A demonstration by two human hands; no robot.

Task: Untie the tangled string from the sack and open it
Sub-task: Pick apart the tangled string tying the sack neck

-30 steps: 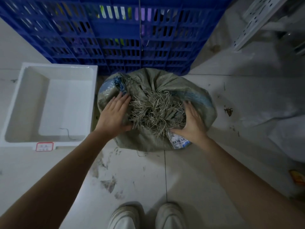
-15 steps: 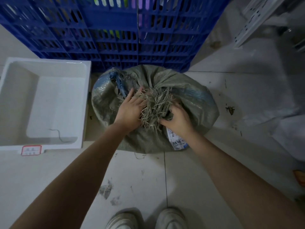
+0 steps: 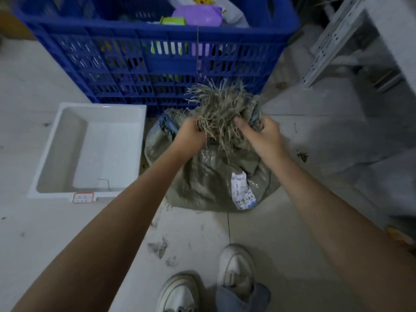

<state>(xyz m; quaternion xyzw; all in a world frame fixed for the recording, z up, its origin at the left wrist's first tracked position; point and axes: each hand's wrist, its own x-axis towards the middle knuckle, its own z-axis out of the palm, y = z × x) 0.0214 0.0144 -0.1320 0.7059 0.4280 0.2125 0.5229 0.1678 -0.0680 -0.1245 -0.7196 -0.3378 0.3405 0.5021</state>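
Head view, looking down at the floor (image 3: 67, 233). I am standing with both white shoes (image 3: 236, 269) at 6 o'clock, and the grey-green woven sack (image 3: 209, 181) is sitting on the floor just ahead of them, near the centre of the frame. A white barcode label (image 3: 243, 192) is sticking to the sack's near side. The sack's neck is bunching upward at 12 o'clock of its body, ending in a frayed tuft of pale tangled string (image 3: 221, 109).

My left hand (image 3: 191, 137) is closing around the tuft from 9 o'clock, its fingers curling into the strands so that their tips are hidden. My right hand (image 3: 262, 137) is gripping the gathered neck from 3 o'clock, the thumb pressing against the strands and the remaining fingers wrapping behind the cloth. Both hands are pinching the bunched material, and the neck is standing raised between them. Whether a knot is present inside the tuft cannot be told.

A white tray (image 3: 139, 140) is lying on the floor at 9 o'clock of the sack, just beside it, with a red-bordered tag (image 3: 82, 197) on its near rim. A blue crate (image 3: 157, 64) is standing behind the sack at 12 o'clock, holding packets. A pale perforated metal frame (image 3: 333, 39) is leaning at 2 o'clock.
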